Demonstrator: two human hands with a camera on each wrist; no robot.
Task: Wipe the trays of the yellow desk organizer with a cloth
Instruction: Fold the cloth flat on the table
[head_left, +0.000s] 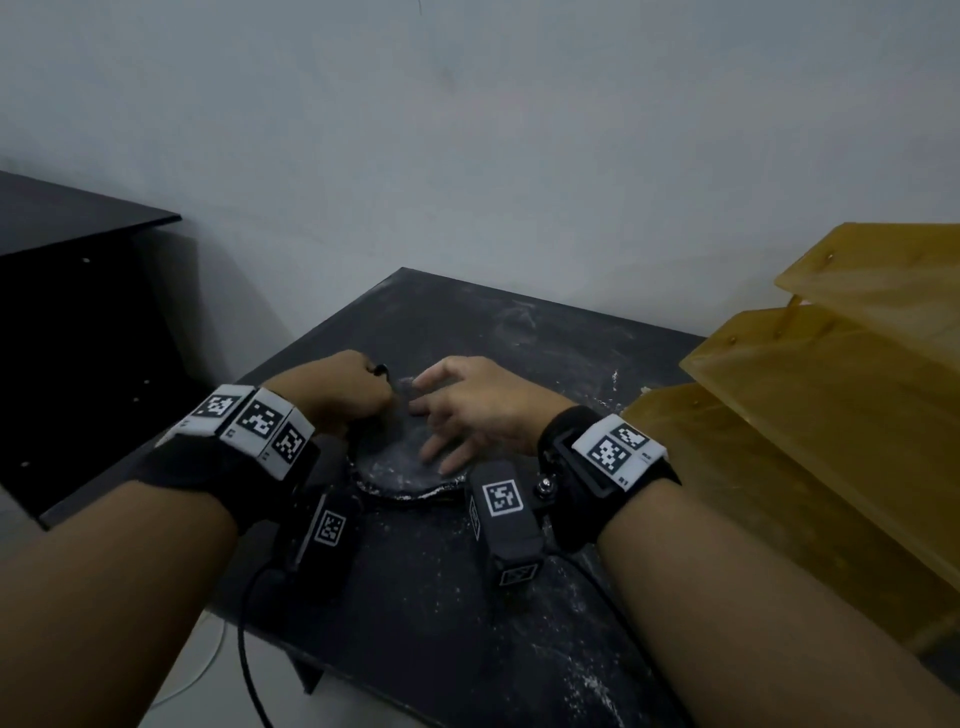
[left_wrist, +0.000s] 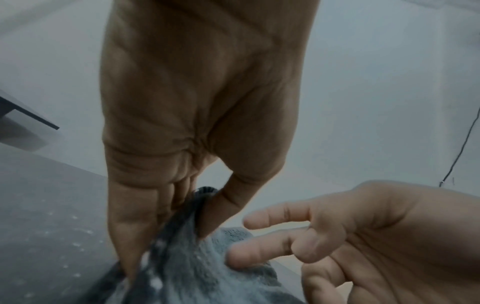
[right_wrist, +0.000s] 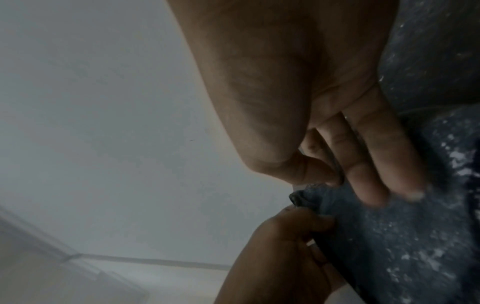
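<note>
A dark grey cloth (head_left: 395, 467), speckled with white dust, lies bunched on the black table between my hands. My left hand (head_left: 376, 387) pinches one upper edge of it between thumb and curled fingers, which the left wrist view shows with the cloth (left_wrist: 192, 267) hanging below my left hand (left_wrist: 201, 216). My right hand (head_left: 431, 426) has its fingers spread and fairly straight, their tips resting on the cloth. In the right wrist view the right fingers (right_wrist: 363, 170) lie along the cloth (right_wrist: 389, 246). The yellow desk organizer (head_left: 810, 415) stands to the right, untouched, its stepped trays facing left.
The black table (head_left: 467, 613) is dusted with white powder, and its left edge drops off near my left wrist. A black shelf unit (head_left: 78, 223) stands to the left. A grey wall (head_left: 467, 130) backs the table. Black cables trail from the wrist cameras.
</note>
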